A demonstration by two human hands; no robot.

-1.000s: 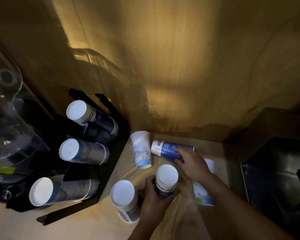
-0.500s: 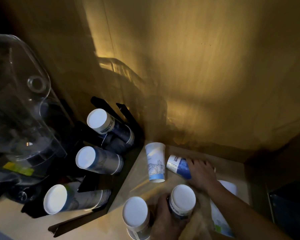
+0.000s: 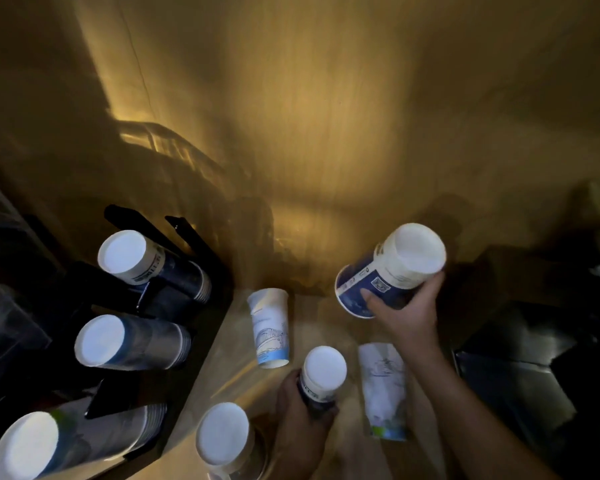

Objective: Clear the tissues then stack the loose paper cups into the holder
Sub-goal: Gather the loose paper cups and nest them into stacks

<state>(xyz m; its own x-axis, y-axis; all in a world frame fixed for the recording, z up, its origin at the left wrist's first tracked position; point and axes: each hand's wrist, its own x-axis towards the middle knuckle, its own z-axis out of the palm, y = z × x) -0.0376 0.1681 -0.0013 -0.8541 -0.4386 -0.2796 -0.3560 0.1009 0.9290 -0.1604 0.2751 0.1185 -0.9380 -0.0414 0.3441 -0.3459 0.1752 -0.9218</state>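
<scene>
My right hand holds a blue and white paper cup lifted above the wooden counter, bottom end up. My left hand grips an upside-down cup that stands on the counter. A pale cup lies on its side near the wall, and another pale cup lies to the right of my left hand. One more upside-down cup stands at the lower middle. The black cup holder on the left carries three slanted stacks of cups.
A wooden wall closes the back. A clear plastic container stands at the far left behind the holder. A dark metal bin fills the right side, next to the counter.
My right hand has picked the blue cup up off the counter and raised it to the right. My left hand has stayed on its upside-down cup.
</scene>
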